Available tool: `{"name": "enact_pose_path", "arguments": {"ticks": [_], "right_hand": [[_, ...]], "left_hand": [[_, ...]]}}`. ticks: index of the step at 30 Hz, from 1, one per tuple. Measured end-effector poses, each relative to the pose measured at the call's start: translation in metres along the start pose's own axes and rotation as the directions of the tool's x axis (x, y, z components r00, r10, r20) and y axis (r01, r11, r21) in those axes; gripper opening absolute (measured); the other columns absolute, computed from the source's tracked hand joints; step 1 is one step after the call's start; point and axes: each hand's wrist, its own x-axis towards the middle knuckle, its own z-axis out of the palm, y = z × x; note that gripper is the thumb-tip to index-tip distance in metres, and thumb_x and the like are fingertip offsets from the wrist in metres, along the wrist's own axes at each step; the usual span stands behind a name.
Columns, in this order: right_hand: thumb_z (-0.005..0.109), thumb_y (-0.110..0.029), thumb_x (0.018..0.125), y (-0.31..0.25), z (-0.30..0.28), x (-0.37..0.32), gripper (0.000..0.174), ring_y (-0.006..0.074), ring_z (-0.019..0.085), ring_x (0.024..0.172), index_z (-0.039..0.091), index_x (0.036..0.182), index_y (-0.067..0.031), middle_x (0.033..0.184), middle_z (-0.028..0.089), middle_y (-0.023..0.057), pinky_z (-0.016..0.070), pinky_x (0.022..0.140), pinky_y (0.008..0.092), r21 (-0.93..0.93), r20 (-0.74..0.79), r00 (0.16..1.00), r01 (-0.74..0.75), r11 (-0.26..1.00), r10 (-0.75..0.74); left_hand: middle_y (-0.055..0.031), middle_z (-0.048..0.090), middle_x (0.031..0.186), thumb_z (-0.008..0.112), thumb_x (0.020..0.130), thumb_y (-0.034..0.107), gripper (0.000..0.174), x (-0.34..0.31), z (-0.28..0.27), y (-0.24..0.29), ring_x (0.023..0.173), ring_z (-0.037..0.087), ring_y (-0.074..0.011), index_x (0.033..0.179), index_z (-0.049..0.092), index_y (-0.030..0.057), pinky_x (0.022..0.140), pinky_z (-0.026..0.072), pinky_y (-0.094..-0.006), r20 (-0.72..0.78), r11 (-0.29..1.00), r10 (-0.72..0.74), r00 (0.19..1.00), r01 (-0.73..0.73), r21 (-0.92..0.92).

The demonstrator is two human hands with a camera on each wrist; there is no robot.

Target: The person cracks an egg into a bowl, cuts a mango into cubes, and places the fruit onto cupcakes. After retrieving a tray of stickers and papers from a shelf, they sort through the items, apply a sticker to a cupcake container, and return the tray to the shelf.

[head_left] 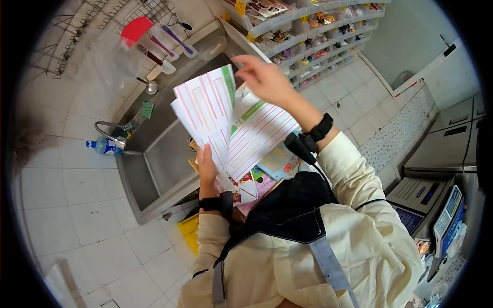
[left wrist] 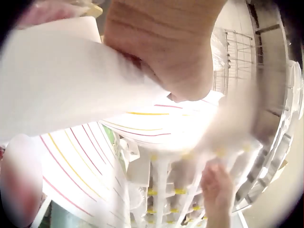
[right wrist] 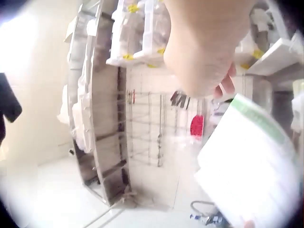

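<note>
My left hand (head_left: 207,165) grips a few white printed sheets (head_left: 201,105) at their lower edge, the thumb lying on the paper. Pink and yellow lines run across the sheets, with green bands at their tops; one sheet (head_left: 264,134) fans out to the right. Raised beside the top corner of the paper is my right hand (head_left: 267,81), its fingers loosely bent and holding nothing. In the right wrist view, the green-topped sheet (right wrist: 247,156) stands below that hand, apart from it. Colourful packets (head_left: 277,163) lie beneath the sheets, partly hidden.
A steel sink (head_left: 169,154) lies at the left, with a tap (head_left: 107,129) and a blue-labelled bottle (head_left: 105,146) beside it. A red spatula (head_left: 136,31) is near the wall. Clear bins (head_left: 321,41) stand at the back, a scale (head_left: 446,220) at the right.
</note>
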Motion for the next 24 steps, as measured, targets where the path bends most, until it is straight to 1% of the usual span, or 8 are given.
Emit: {"name": "enact_pose_path", "arguments": {"ticks": [2,4,10,13,14,15,18,24], "right_hand": [[0.056,-0.013,0.077,0.031,-0.004,-0.016,0.029,0.0329,0.061,0.077,0.056,0.105,-0.0066,0.084,0.062,0.0197,0.0486,0.069,0.0414,-0.195,-0.192,0.976,-0.138,0.971,0.1],[0.055,-0.012,0.075,0.081,-0.003,-0.05,0.026,0.0354,0.059,0.08,0.056,0.1,-0.0044,0.082,0.061,0.0198,0.0476,0.072,0.0436,-0.485,-0.075,0.992,-0.129,0.865,0.106],[0.06,-0.017,0.071,0.102,0.003,-0.115,0.036,0.0384,0.058,0.081,0.053,0.101,0.0017,0.083,0.061,0.0222,0.0468,0.073,0.0456,-0.685,-0.089,0.928,-0.321,0.654,0.363],[0.067,-0.018,0.069,0.099,-0.002,-0.109,0.049,0.0315,0.061,0.079,0.048,0.11,0.0032,0.081,0.062,0.0185,0.0492,0.068,0.0397,-0.464,-0.106,0.907,-0.408,0.786,0.409],[0.068,-0.017,0.072,0.087,-0.008,-0.1,0.05,0.0272,0.061,0.078,0.047,0.114,0.0014,0.087,0.062,0.0153,0.0499,0.068,0.0367,-0.087,-0.014,0.804,-0.593,0.8,0.595],[0.068,-0.016,0.074,0.08,-0.008,-0.093,0.052,0.023,0.062,0.077,0.046,0.118,-0.0005,0.092,0.062,0.0121,0.0506,0.068,0.0338,0.278,0.151,0.689,-0.718,0.639,0.709],[0.065,-0.013,0.079,0.079,0.009,-0.075,0.049,0.0163,0.061,0.081,0.043,0.12,0.0039,0.098,0.059,0.0105,0.0516,0.068,0.0282,0.605,0.27,0.685,-0.667,0.434,0.677],[0.06,-0.015,0.084,0.036,0.026,-0.035,0.041,0.0184,0.061,0.085,0.046,0.117,0.0049,0.105,0.057,0.0137,0.0527,0.077,0.029,0.687,0.397,0.711,-0.65,0.326,0.581]], "left_hand": [[-0.0153,0.051,0.118,0.04,0.095,0.026,0.045,-0.001,-0.005,0.001,0.105,0.05,-0.0208,0.126,0.038,-0.0072,0.091,0.0391,-0.0315,-0.038,0.995,0.021,0.999,-0.025,-0.092],[-0.016,0.05,0.119,0.041,0.095,0.026,0.047,-0.001,-0.013,0.0,0.105,0.05,-0.0217,0.127,0.037,-0.0071,0.091,0.0394,-0.0322,-0.079,0.982,0.035,0.996,-0.049,-0.181],[-0.0145,0.052,0.116,0.039,0.095,0.026,0.043,-0.006,-0.006,0.006,0.103,0.05,-0.0202,0.123,0.042,-0.007,0.09,0.038,-0.0307,-0.103,0.983,0.013,0.995,-0.032,-0.18],[-0.0144,0.052,0.116,0.039,0.095,0.027,0.044,-0.007,0.0,0.01,0.103,0.05,-0.02,0.122,0.042,-0.0076,0.091,0.0376,-0.0301,-0.082,0.992,-0.035,0.996,0.025,-0.123],[-0.0139,0.053,0.115,0.039,0.095,0.028,0.044,-0.006,0.002,0.005,0.102,0.05,-0.0198,0.122,0.042,-0.0074,0.09,0.0382,-0.0302,-0.043,0.998,0.001,0.999,-0.004,-0.061],[-0.0134,0.054,0.113,0.038,0.096,0.028,0.044,-0.005,0.003,0.0,0.101,0.051,-0.0196,0.122,0.042,-0.0072,0.089,0.0388,-0.0302,-0.003,0.999,0.033,0.999,-0.033,-0.002],[-0.0136,0.057,0.11,0.042,0.094,0.024,0.042,-0.011,0.017,0.002,0.097,0.054,-0.018,0.125,0.04,-0.0043,0.086,0.0413,-0.0305,0.09,0.962,0.08,0.993,-0.101,0.255],[-0.0212,0.058,0.107,0.048,0.09,0.014,0.036,-0.028,0.049,0.019,0.095,0.059,-0.0293,0.123,0.046,0.0017,0.081,0.0449,-0.0353,0.313,0.734,0.195,0.929,-0.35,0.582]]}}
